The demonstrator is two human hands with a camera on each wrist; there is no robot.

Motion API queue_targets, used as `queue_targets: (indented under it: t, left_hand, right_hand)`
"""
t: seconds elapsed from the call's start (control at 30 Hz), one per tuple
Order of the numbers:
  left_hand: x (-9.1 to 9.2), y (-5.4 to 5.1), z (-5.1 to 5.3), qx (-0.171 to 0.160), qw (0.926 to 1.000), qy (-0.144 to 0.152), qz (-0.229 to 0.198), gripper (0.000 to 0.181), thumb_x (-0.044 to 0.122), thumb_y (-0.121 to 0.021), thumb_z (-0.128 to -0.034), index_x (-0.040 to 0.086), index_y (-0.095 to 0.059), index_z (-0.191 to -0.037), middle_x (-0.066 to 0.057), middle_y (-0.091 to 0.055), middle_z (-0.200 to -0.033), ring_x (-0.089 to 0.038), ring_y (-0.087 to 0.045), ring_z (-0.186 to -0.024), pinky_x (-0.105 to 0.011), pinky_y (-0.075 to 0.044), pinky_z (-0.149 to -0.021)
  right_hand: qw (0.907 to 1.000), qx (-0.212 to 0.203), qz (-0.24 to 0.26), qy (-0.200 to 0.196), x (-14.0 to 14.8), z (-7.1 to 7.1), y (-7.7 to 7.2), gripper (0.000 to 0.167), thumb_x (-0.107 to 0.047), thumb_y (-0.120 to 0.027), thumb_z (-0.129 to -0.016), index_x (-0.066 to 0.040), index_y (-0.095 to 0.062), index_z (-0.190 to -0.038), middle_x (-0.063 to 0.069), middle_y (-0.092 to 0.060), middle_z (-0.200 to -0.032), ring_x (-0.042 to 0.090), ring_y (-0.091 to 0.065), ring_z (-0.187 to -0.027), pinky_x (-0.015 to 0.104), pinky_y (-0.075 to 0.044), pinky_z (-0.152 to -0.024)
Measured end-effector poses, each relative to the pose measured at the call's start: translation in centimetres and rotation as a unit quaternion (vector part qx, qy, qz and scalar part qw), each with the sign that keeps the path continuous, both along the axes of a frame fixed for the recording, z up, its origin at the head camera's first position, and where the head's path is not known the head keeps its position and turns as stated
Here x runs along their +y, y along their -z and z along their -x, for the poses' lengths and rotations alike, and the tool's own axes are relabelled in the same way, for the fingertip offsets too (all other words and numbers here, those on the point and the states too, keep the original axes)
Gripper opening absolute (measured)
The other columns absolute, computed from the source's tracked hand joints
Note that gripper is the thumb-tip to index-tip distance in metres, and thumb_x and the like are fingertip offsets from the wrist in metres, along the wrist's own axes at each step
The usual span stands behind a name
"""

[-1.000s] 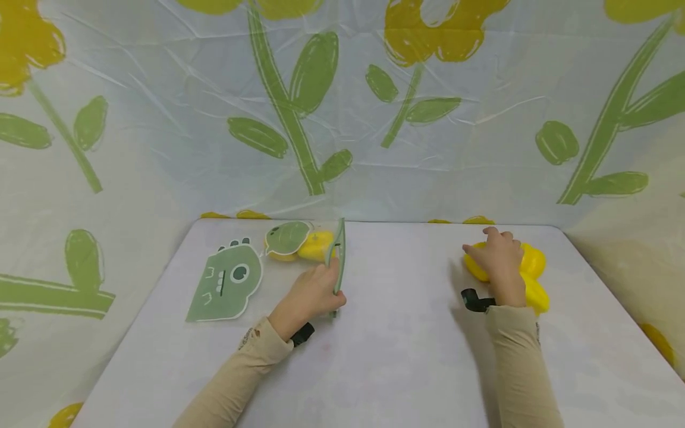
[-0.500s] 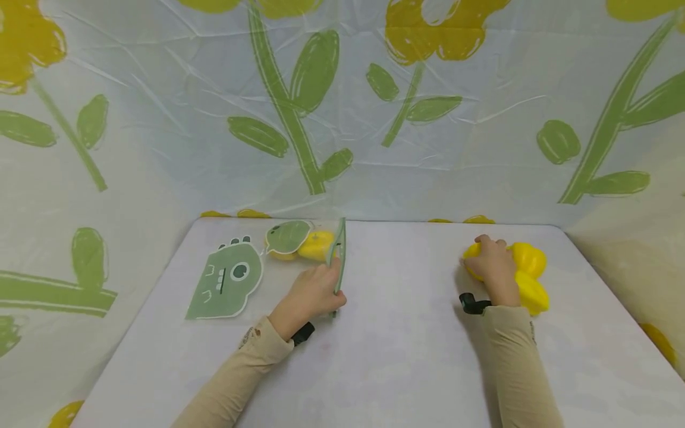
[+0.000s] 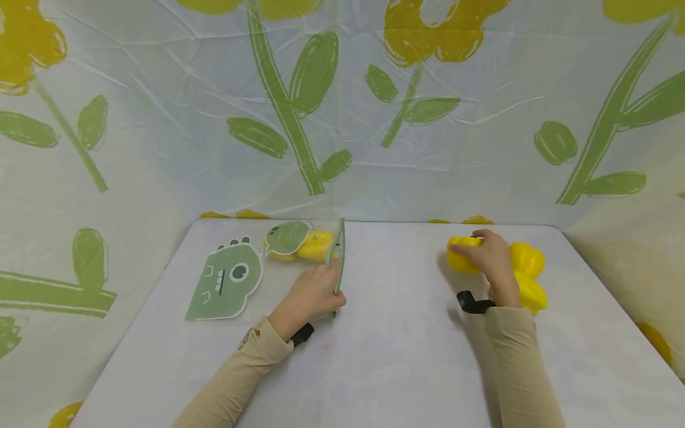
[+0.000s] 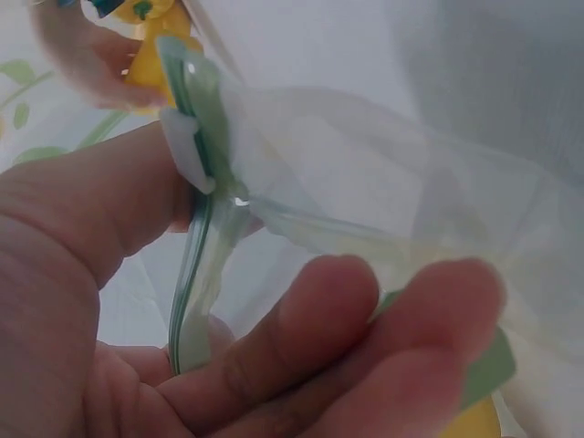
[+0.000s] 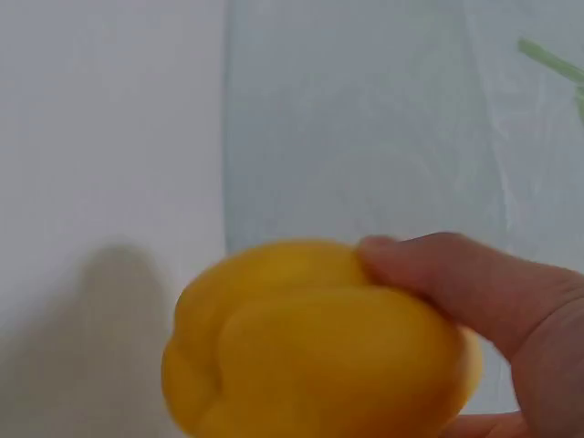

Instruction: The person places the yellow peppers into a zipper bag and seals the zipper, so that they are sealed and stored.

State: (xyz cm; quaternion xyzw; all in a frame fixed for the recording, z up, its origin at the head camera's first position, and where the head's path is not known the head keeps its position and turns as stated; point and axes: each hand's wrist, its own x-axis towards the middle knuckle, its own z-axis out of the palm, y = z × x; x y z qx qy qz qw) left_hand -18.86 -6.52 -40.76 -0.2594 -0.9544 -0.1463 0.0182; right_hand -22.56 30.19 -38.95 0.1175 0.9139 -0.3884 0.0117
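Observation:
My left hand (image 3: 307, 291) grips the green-edged mouth of a clear zip bag (image 3: 227, 282) printed with green cartoon monsters. In the left wrist view, the bag's slider (image 4: 187, 151) sits by the thumb, and the mouth stands parted. Yellow bell peppers (image 3: 317, 245) lie inside the bag at its far side, partly covered by the print. At the right, my right hand (image 3: 495, 261) holds a yellow bell pepper (image 5: 319, 356), its thumb lying along the side. Two more yellow bell peppers, one farther back (image 3: 527, 260) and one nearer (image 3: 530, 291), rest beside that wrist, touching or overlapping.
Everything stands on a white table (image 3: 396, 356). A flower-printed sheet (image 3: 203, 119) hangs behind it and at both sides. A dark wrist-camera mount (image 3: 471, 302) juts out from the right wrist, close over the table.
My right hand has closed round a bell pepper and brought it left, apart from the other two. The left hand and the bag have stayed put.

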Motion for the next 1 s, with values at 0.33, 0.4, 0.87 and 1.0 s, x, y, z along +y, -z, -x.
queue_targets:
  t: [0.33,0.4,0.87,1.0]
  left_hand:
    - [-0.1,0.1,0.0,0.0,1.0,0.0,-0.004,0.073,0.013,-0.067,-0.0784,-0.013,-0.038,-0.14,0.002,-0.044,-0.054,-0.011,-0.038,-0.045,-0.028,-0.036,-0.043]
    - [-0.1,0.1,0.1,0.0,1.0,0.0,-0.004,0.072,0.013,-0.067,-0.0784,-0.013,-0.039,-0.139,0.002,-0.043,-0.054,-0.011,-0.038,-0.045,-0.028,-0.036,-0.043]
    - [-0.1,-0.1,0.1,0.002,1.0,0.003,0.001,0.066,0.015,-0.067,-0.0788,-0.011,-0.043,-0.135,0.003,-0.041,-0.055,-0.01,-0.038,-0.045,-0.027,-0.035,-0.043]
    - [-0.1,-0.2,0.1,-0.003,1.0,0.001,0.003,0.065,0.015,-0.068,-0.079,-0.011,-0.044,-0.134,0.003,-0.042,-0.056,-0.01,-0.039,-0.045,-0.027,-0.036,-0.043]
  right_hand:
    - [0.8276,-0.064,0.558,0.005,-2.2,1.5,0.2,0.046,-0.037,-0.06,-0.098,-0.016,-0.035,-0.13,0.006,-0.033,-0.126,0.019,-0.051,-0.108,0.03,-0.054,-0.085]
    - [0.7974,-0.066,0.6,-0.018,-3.2,1.5,0.0,0.043,-0.035,-0.056,-0.1,-0.018,-0.032,-0.132,0.005,-0.032,-0.128,0.02,-0.049,-0.112,0.032,-0.054,-0.087]
    - [0.751,0.026,0.652,-0.104,-11.3,1.3,-3.1,0.033,-0.012,-0.053,-0.099,-0.007,-0.038,-0.129,0.009,-0.04,-0.126,0.023,-0.047,-0.113,0.033,-0.049,-0.094]
    - [0.7582,0.051,0.641,-0.109,-13.9,1.6,-3.2,0.034,-0.004,-0.052,-0.095,-0.008,-0.039,-0.127,0.01,-0.041,-0.124,0.025,-0.046,-0.111,0.032,-0.049,-0.094]
